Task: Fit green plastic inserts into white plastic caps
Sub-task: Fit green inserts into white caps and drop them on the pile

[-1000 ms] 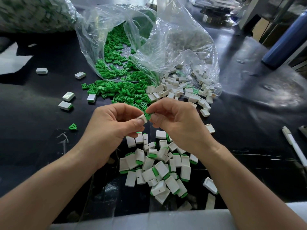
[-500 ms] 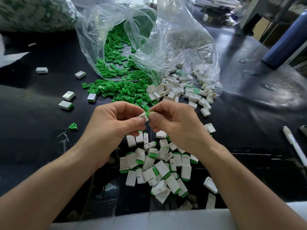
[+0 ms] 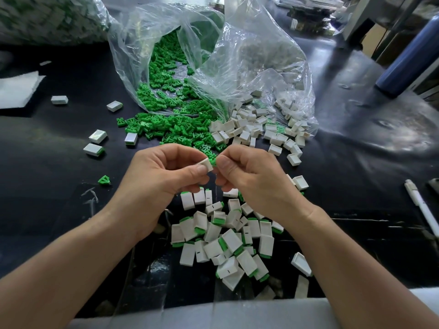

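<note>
My left hand (image 3: 161,176) pinches a small white cap (image 3: 205,164) between thumb and forefinger, above the black table. My right hand (image 3: 251,176) pinches a green insert (image 3: 213,160) whose end meets the cap's open side. Below my hands lies a heap of fitted caps (image 3: 228,238), white with green edges showing. Beyond my hands a pile of loose green inserts (image 3: 175,131) spills from a clear bag, with loose white caps (image 3: 256,129) beside it on the right.
The clear plastic bags (image 3: 237,55) lie open at the back. A few caps (image 3: 93,143) and one green insert (image 3: 104,180) lie scattered on the left. A white pen (image 3: 420,205) lies at the right edge, a blue cylinder (image 3: 408,55) at the far right.
My hands have stayed together at the same spot. The green insert has gone a little further into the cap's opening; the cap has turned slightly in my left fingers.
</note>
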Available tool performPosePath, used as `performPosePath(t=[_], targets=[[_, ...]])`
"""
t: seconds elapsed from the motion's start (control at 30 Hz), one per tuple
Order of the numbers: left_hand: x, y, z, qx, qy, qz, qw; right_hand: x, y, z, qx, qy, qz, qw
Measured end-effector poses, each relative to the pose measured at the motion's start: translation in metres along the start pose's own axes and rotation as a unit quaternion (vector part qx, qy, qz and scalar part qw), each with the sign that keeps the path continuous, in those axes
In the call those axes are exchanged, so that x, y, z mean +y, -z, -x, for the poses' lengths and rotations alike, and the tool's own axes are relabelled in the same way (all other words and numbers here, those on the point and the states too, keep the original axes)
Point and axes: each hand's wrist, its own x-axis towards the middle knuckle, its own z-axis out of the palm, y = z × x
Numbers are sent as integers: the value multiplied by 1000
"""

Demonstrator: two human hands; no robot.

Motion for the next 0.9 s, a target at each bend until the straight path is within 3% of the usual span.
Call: performPosePath(t=[0.4, 0.7, 0.9], targets=[[3, 4, 6, -20, -24, -43, 999, -6, -1, 5, -24, 65, 109, 992], [4, 7, 10, -45, -70, -127, 988, -10, 2, 8, -67, 136, 257, 954], [2, 9, 9, -66, -77, -157, 982, -14, 5, 9, -99, 140, 303, 937]])
